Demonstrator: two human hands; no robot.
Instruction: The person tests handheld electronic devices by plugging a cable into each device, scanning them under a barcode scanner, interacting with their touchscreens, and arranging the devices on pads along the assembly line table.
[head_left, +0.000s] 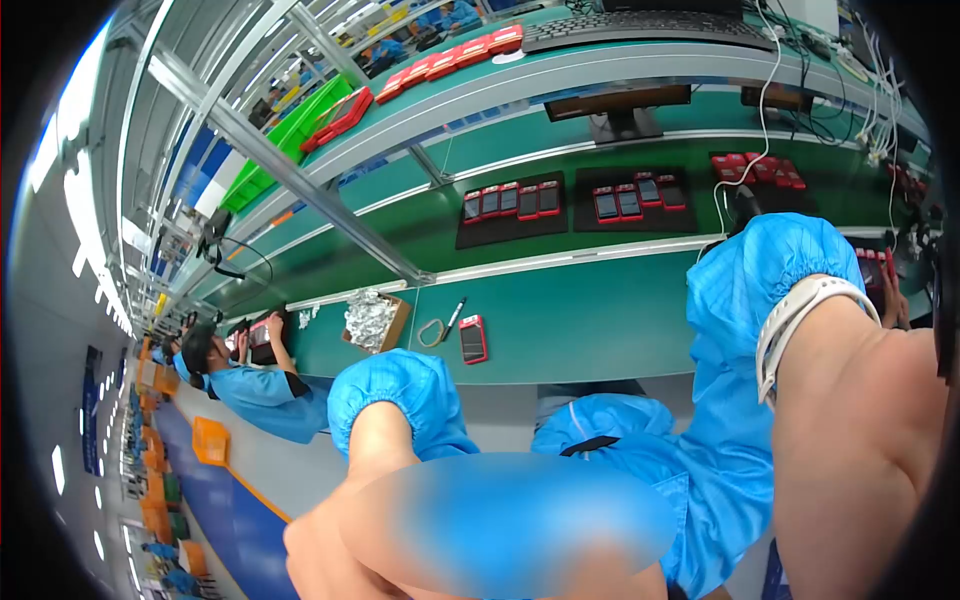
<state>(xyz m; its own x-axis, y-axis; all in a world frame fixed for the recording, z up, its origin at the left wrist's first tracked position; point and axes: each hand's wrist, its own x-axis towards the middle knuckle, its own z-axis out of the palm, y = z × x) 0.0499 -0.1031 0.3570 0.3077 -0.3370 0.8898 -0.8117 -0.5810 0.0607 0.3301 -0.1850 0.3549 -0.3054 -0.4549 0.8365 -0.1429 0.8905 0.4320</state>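
Note:
Very close to the camera at the bottom, my left hand (pixel 335 540) is raised toward my head, below a blue elastic sleeve cover (pixel 385 385). A blurred patch covers most of its fingers, so what they touch is hidden. My right hand (pixel 865 440) looms large at the right edge, with a white band (pixel 790 335) around the wrist. Its fingers lie outside the frame. On the green bench (pixel 560 330) before me lies a red-framed handheld device (pixel 473 340), dark screen up. Beside it are a pen (pixel 456 314) and a pale ring-shaped band (pixel 431 332).
A cardboard box (pixel 398 325) holds a heap of silvery pieces (pixel 370 318). Red devices lie on black mats (pixel 510 232) along the back. The upper shelf carries a keyboard (pixel 645 32), and a white cable (pixel 765 110) hangs down. A co-worker (pixel 255 385) sits at the left.

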